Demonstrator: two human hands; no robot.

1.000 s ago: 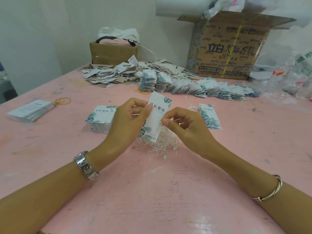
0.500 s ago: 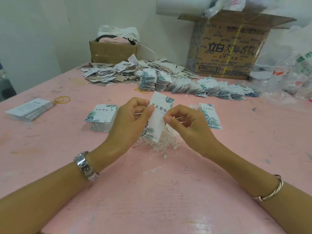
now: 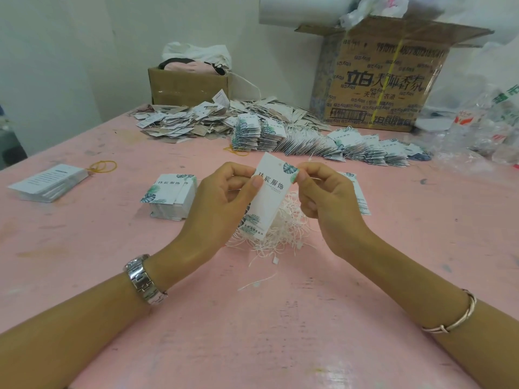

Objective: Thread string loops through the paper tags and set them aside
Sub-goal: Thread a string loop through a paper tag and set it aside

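Observation:
My left hand (image 3: 222, 203) pinches a white paper tag (image 3: 271, 197) with green leaf print and holds it upright above the table. At the tag's upper right edge, my right hand (image 3: 327, 200) has its thumb and forefinger pinched together; whether a string sits between them I cannot tell. Under both hands lies a heap of white string loops (image 3: 280, 234). A stack of unthreaded tags (image 3: 168, 195) sits to the left, and another tag pile (image 3: 359, 197) shows behind my right hand.
Threaded tags (image 3: 323, 144) lie in fanned rows at the back, with a loose heap of tags (image 3: 185, 122) to their left. Two cardboard boxes (image 3: 384, 80) (image 3: 185, 85) stand behind. A stack of white cards (image 3: 47, 182) and yellow rubber bands (image 3: 104, 166) lie far left. Plastic bags (image 3: 483, 130) crowd the right.
My right hand has risen from the tag's middle to its top right corner. The left hand and tag have stayed almost still.

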